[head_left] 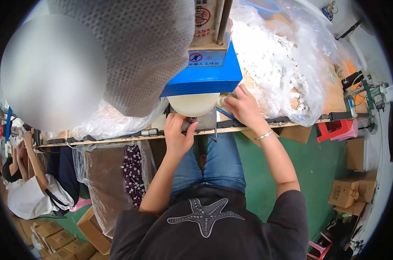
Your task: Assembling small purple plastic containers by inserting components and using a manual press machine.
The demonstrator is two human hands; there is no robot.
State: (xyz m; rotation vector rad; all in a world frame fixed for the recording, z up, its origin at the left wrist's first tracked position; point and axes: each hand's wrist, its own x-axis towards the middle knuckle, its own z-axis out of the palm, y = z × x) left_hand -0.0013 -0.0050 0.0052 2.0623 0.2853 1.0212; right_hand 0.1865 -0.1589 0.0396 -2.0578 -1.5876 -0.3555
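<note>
My left hand (178,135) is closed in a pinch at the table's front edge, just below a cream-coloured rounded guard (194,104) on a blue bench machine (205,82). A small dark piece (193,119) shows at its fingertips, too small to name. To the right of the guard, my right hand (245,107) has its fingers closed around something pale and partly hidden. The spot under the guard, between my two hands, is mostly covered.
A heap of small white plastic parts (276,65) lies in clear plastic on the table's right. Below left, a plastic-lined box holds dark purple-and-white pieces (133,173). White mesh fabric (149,47) covers the upper left. A person (36,190) works at far left; a red stool (333,130) stands right.
</note>
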